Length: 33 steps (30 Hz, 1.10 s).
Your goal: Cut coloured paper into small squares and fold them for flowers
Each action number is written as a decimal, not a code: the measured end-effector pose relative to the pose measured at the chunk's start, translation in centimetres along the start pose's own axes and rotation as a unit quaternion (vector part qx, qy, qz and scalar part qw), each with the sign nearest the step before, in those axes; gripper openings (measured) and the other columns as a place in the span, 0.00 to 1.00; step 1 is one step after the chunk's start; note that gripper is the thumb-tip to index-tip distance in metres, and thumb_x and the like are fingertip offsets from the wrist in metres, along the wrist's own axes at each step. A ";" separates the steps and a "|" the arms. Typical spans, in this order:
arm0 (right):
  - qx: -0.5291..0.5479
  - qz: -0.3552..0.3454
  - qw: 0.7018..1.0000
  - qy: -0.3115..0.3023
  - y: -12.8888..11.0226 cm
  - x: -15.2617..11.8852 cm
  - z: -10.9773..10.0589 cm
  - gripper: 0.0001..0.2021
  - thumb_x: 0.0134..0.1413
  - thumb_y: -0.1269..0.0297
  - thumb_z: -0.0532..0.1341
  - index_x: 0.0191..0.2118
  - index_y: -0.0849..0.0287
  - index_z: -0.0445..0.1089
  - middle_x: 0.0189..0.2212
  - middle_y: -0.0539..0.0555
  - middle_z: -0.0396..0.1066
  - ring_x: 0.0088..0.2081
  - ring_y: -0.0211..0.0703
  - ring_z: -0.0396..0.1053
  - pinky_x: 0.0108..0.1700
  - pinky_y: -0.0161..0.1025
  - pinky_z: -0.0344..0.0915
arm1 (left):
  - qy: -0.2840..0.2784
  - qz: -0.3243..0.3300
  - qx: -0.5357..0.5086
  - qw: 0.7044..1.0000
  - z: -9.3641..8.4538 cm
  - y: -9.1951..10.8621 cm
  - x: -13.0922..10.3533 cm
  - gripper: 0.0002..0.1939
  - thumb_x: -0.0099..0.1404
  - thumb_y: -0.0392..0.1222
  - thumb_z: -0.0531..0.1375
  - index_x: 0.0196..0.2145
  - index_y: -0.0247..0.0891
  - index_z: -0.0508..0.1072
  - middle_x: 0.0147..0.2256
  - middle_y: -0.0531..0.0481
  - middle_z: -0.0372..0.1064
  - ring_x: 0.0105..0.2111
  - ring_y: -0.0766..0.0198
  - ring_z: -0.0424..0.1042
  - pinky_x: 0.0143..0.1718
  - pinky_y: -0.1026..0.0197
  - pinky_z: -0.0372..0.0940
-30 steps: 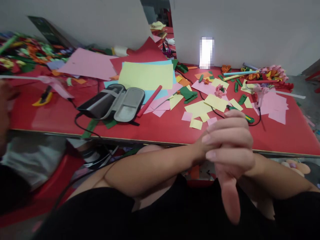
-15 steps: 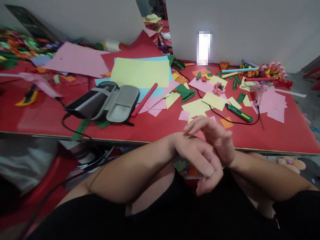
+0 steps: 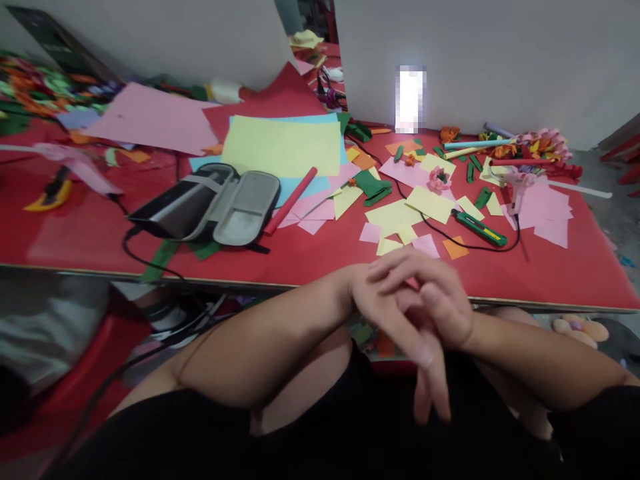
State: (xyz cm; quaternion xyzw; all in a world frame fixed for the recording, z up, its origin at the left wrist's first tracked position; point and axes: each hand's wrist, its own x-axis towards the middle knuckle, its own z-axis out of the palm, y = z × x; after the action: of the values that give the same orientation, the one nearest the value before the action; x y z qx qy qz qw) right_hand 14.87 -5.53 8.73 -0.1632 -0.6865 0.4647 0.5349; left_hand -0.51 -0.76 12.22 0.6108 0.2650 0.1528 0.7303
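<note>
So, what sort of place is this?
Probably a small paper-craft workspace: the red table bears cut paper pieces, a green cutter and what looks like a pink glue gun.

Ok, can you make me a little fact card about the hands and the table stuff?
Left hand: no tool seen, fingers pointing down
Right hand: fingers lying over the left hand
Table: red
Near the hands: pink paper piece
Cutter: green cutter, beside an orange paper piece
Case: gray case, open
</note>
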 end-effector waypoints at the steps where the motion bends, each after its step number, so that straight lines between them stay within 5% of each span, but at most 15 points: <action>1: -0.007 0.035 0.998 0.051 -0.1 0.5 -0.9 0.18 0.82 0.41 0.65 0.46 0.47 0.85 0.48 0.58 0.88 0.52 0.57 0.86 0.61 0.57 0.83 | -0.104 0.010 -0.016 0.994 -0.4 0.1 0.2 0.15 0.59 0.57 0.84 0.36 0.46 0.92 0.29 0.49 0.80 0.33 0.46 0.87 0.36 0.51 0.84; 3: -0.004 0.101 0.984 0.148 -0.1 1.4 -2.3 0.17 0.82 0.44 0.66 0.42 0.48 0.83 0.44 0.56 0.85 0.51 0.55 0.83 0.59 0.54 0.81 | -0.228 0.061 -0.066 0.969 -0.8 0.1 0.4 0.20 0.67 0.60 0.81 0.34 0.42 0.88 0.28 0.48 0.76 0.29 0.55 0.79 0.34 0.54 0.81; 7: 0.064 0.152 0.960 0.228 0.6 2.7 -4.2 0.13 0.55 0.67 0.74 0.31 0.50 0.69 0.34 0.48 0.71 0.38 0.44 0.72 0.45 0.42 0.74 | -0.103 0.193 -0.134 0.966 -0.3 -0.7 0.3 0.25 0.74 0.49 0.80 0.33 0.42 0.68 0.32 0.56 0.61 0.29 0.67 0.60 0.30 0.64 0.64; 10: 0.108 0.171 0.947 0.250 1.2 3.2 -5.3 0.21 0.39 0.75 0.71 0.27 0.52 0.55 0.28 0.45 0.58 0.31 0.39 0.61 0.36 0.37 0.67 | -0.084 0.242 -0.137 0.957 0.4 -1.3 0.0 0.17 0.78 0.43 0.75 0.41 0.44 0.69 0.38 0.55 0.60 0.33 0.67 0.63 0.36 0.63 0.74; 14: 0.171 0.253 0.934 0.185 1.5 3.4 -6.5 0.26 0.35 0.73 0.73 0.25 0.53 0.51 0.25 0.43 0.55 0.27 0.36 0.56 0.27 0.33 0.57 | -0.044 0.264 -0.153 0.951 0.2 -1.5 0.2 0.13 0.82 0.46 0.73 0.47 0.45 0.72 0.46 0.52 0.64 0.36 0.67 0.68 0.52 0.52 0.89; 19: 0.250 0.259 0.927 0.103 2.0 3.4 -7.7 0.31 0.36 0.70 0.80 0.21 0.54 0.50 0.20 0.41 0.54 0.20 0.32 0.52 0.23 0.33 0.56 | -0.008 0.318 -0.184 0.930 -0.2 -1.6 0.8 0.17 0.83 0.44 0.73 0.43 0.45 0.67 0.41 0.56 0.62 0.35 0.68 0.65 0.54 0.54 0.89; 23: 0.254 0.235 0.932 0.103 2.2 3.3 -8.1 0.29 0.38 0.71 0.78 0.19 0.53 0.52 0.18 0.40 0.56 0.16 0.30 0.46 0.19 0.32 0.46 | 0.016 0.319 -0.181 0.930 0.1 -1.6 1.1 0.20 0.80 0.43 0.74 0.39 0.44 0.66 0.38 0.56 0.61 0.33 0.68 0.64 0.52 0.55 0.87; 26: 0.199 0.213 0.949 0.119 2.2 3.1 -7.5 0.22 0.38 0.71 0.78 0.19 0.52 0.61 0.19 0.43 0.60 0.20 0.34 0.54 0.22 0.34 0.53 | 0.038 0.290 -0.217 0.932 -0.1 -1.2 1.4 0.25 0.69 0.42 0.79 0.35 0.42 0.64 0.34 0.57 0.59 0.30 0.70 0.61 0.41 0.65 0.77; 31: 0.133 0.222 0.948 0.184 1.4 2.2 -4.5 0.13 0.59 0.53 0.77 0.31 0.51 0.77 0.32 0.51 0.74 0.36 0.45 0.71 0.42 0.43 0.74 | -0.094 0.168 -0.193 0.962 -0.1 -1.4 1.6 0.36 0.66 0.72 0.74 0.24 0.44 0.62 0.23 0.55 0.53 0.23 0.66 0.54 0.25 0.59 0.57; 33: 0.139 0.236 0.948 0.160 1.0 1.8 -3.2 0.22 0.70 0.36 0.71 0.36 0.50 0.80 0.37 0.53 0.78 0.43 0.49 0.76 0.51 0.49 0.78 | -0.066 0.112 -0.143 0.981 0.3 -2.4 1.6 0.39 0.68 0.79 0.70 0.22 0.46 0.61 0.21 0.52 0.54 0.23 0.62 0.58 0.24 0.57 0.58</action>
State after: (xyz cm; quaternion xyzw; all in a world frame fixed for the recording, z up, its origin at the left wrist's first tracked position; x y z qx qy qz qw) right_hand 16.76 -2.27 8.95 -0.3171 -0.4626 0.6361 0.5299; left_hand 0.76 -0.60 9.59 0.5345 0.1211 0.2293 0.8044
